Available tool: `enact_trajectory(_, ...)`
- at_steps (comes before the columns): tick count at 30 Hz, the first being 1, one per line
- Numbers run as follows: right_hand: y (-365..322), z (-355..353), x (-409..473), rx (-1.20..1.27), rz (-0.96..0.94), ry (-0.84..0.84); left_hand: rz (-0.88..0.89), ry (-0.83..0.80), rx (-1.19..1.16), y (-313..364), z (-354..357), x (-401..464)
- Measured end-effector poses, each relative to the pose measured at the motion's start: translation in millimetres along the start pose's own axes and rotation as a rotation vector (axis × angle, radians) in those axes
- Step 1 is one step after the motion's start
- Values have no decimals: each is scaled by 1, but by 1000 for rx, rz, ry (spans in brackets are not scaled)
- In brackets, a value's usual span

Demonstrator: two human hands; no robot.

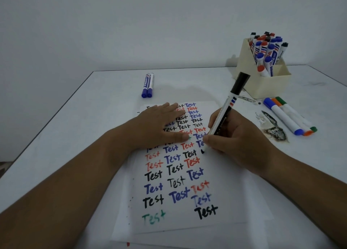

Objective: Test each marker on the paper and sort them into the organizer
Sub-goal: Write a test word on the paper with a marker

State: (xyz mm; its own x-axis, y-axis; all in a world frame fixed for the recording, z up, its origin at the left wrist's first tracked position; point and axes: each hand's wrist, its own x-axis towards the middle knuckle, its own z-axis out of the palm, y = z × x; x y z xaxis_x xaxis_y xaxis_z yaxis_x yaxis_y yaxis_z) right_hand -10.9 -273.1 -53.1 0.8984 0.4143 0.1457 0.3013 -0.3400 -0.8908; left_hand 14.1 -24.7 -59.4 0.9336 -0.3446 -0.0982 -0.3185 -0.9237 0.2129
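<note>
Near the middle of the desk (pixel 56 128), the right hand (pixel 234 136) grips a black marker (pixel 228 107), tip touching the paper (pixel 225 192). Its long body leans toward the organizer (pixel 266 83) at the far right corner. The left hand (pixel 159 124) lies flat, holding the paper down.

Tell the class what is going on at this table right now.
A person is testing markers. The right hand grips a black marker with its tip on the paper, starting a new mark among rows of "Test". The left hand lies flat on the sheet. The organizer already holds many markers; two blue markers and three others lie on the table.
</note>
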Motion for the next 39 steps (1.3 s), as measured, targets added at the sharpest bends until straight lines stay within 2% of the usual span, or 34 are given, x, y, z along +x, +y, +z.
enact_trajectory(5, 2, -1, -1, 68, -2, 6, 1, -1, 5, -1, 0, 1)
enact_trajectory(10, 5, 1, 1, -106, -85, 42, 7, -3, 4, 0, -1, 0)
enact_trajectory(18, 5, 0, -1, -101, -85, 37, 26, -72, 141, 0, 2, 0)
enact_trajectory(27, 4, 0, 0, -108, -95, 46, 25, -66, 155, 0, 2, 0)
enact_trajectory(32, 5, 0, -1, -119, -109, 115, 27, -65, 154, -2, 3, 1)
enact_trajectory(39, 6, -1, 0, -119, -89, 98, 28, -69, 148, -1, 2, 0)
